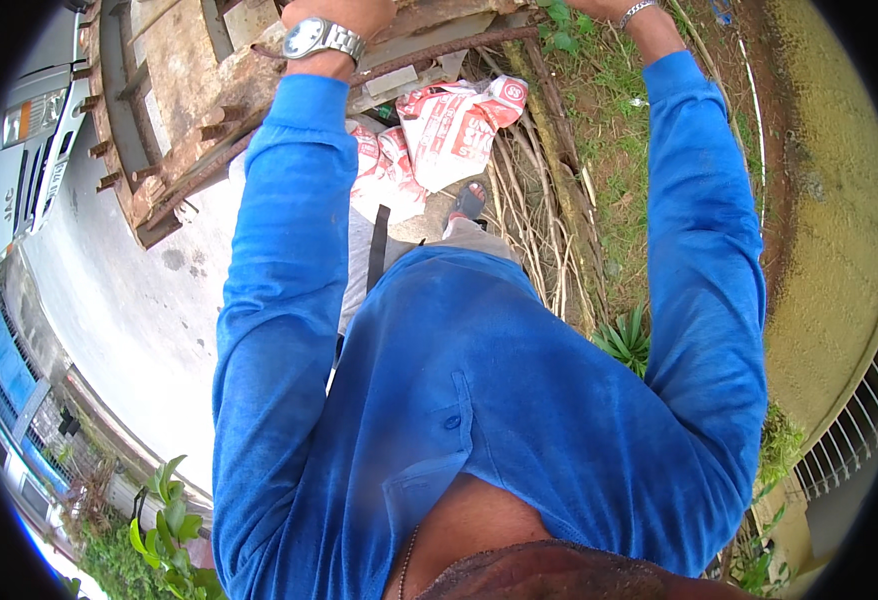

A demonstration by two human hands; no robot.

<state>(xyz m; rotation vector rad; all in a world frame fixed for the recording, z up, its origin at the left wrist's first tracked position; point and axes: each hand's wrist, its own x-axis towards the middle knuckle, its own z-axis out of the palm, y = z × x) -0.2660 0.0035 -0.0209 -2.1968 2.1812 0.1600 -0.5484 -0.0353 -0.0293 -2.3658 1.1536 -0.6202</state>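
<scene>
Both of my arms, in blue sleeves, stretch out to the far edge of the view. My left hand (351,14) wears a metal wristwatch (307,38) and lies over the near edge of a rusty metal frame (194,85). The picture's edge cuts off its fingers, so I cannot tell whether it grips the metal. My right hand (599,6), with a chain bracelet (637,13) at the wrist, is above grass and bare soil. Its fingers are also out of the picture.
Red-and-white sacks (459,125) lie by my sandalled foot (470,202), with long sticks (549,225) beside them. Rusty studs (214,131) jut from the frame. A truck (34,140) stands at far left on concrete (129,310). A yellowish wall (829,190) borders the right.
</scene>
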